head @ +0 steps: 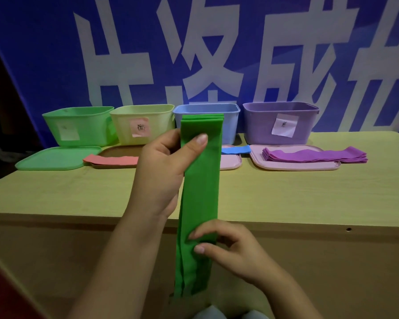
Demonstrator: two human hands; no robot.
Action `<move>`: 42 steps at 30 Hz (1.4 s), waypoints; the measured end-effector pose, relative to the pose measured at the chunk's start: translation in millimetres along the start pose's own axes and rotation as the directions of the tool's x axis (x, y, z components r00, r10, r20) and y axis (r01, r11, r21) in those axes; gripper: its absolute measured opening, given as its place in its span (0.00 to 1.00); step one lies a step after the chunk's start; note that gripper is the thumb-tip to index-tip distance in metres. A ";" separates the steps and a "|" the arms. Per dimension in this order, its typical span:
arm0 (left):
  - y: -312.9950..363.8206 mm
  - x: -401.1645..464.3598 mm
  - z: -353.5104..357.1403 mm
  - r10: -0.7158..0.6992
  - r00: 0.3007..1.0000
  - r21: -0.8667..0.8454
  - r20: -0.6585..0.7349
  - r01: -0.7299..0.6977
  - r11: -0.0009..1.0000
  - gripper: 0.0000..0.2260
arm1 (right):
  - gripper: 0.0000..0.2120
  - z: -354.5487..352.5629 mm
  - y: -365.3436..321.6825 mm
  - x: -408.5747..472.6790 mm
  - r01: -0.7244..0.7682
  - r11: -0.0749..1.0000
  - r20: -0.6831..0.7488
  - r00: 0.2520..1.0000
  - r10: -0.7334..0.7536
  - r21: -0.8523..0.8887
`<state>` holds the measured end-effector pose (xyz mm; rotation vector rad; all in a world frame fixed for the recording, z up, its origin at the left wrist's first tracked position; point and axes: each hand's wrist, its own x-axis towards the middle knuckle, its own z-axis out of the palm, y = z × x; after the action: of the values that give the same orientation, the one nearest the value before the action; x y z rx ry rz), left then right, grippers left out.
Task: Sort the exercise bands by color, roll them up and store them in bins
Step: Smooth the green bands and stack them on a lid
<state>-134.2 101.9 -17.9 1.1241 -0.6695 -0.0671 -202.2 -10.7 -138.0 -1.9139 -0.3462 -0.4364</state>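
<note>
Green bands (pixel 199 187), several stacked, bright & thin, hung in the air over the table's (pixel 309 192) near edge, w/ green bin (pixel 78 125) at far-left. Left hand (pixel 164 166) pinched their top; right hand (pixel 228 247) pinched them lower down. Prob. light, limp, stretchy: best gripped at one end to roll.

Four bins stand in a row: green bin (pixel 76 125); yellow bin (pixel 143 123); blue bin (pixel 230 120); purple bin (pixel 279 123); four lids lie before them: green lid (pixel 53 158), brown lid (pixel 118 151), two pink lids (pixel 230 163) (pixel 293 165); four groups of bands: green bands (pixel 199 194), red (pixel 111 160), blue (pixel 235 149), purple (pixel 313 155); two hands (pixel 161 171) (pixel 235 252).
</note>
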 end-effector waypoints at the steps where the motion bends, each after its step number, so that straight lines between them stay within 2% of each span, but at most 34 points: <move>1: 0.2 2.5 -1.6 0.004 1.000 0.007 -0.016 -0.004 1.000 0.05 | 0.10 -0.9 -1.8 0.1 0.003 1.000 -0.011 1.000 -0.003 0.012; 6: 11.1 20.8 -17.2 0.030 0.992 0.014 -0.124 -0.029 0.999 0.04 | 0.23 -4.5 -2.0 -5.9 0.040 0.988 -0.095 0.995 -0.026 0.152; 11: 25.4 28.1 -15.7 0.095 0.992 0.013 -0.083 -0.094 0.995 0.04 | 0.14 9.7 11.4 -8.3 0.006 0.980 -0.248 0.968 0.045 0.199; 16: 25.7 30.7 -4.9 0.130 0.991 0.062 -0.038 -0.128 0.990 0.05 | 0.12 20.8 15.0 -1.9 -0.021 0.994 -0.401 0.914 0.062 0.106; 22: 25.1 33.6 -3.3 0.150 0.988 0.083 -0.034 -0.147 0.986 0.06 | 0.16 24.2 16.5 4.2 -0.034 0.976 -0.519 0.843 0.144 0.216; 27: 22.9 36.0 -2.8 0.152 0.988 0.102 -0.038 -0.147 0.984 0.07 | 0.14 28.9 17.9 2.8 -0.001 0.997 -0.607 0.794 0.044 0.072; 29: 21.6 38.2 -3.5 0.146 0.988 0.106 -0.047 -0.140 0.984 0.06 | 0.09 28.8 16.0 2.5 0.023 0.999 -0.603 0.797 0.012 0.049; 31: 20.4 40.1 -3.3 0.142 0.988 0.112 -0.059 -0.135 0.984 0.06 | 0.05 27.5 15.1 4.2 0.046 0.991 -0.554 0.832 0.031 0.124; 33: 19.5 41.1 -2.5 0.140 0.988 0.117 -0.066 -0.132 0.984 0.05 | 0.06 25.4 18.3 5.9 0.051 0.977 -0.479 0.876 0.055 0.205; 38: 17.7 38.5 0.4 0.136 0.989 0.119 -0.059 -0.128 0.985 0.05 | 0.09 21.1 18.6 11.6 0.135 0.977 -0.447 0.893 -0.048 0.166; 42: 19.5 37.1 2.1 0.123 0.991 0.076 -0.060 -0.119 0.990 0.04 | 0.14 15.8 21.6 18.9 0.097 0.962 -0.461 0.887 0.032 0.254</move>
<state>-110.8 95.1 16.2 1.1475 -0.6858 0.0970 -173.9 -3.3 -152.5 -1.4810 -0.1130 -0.8070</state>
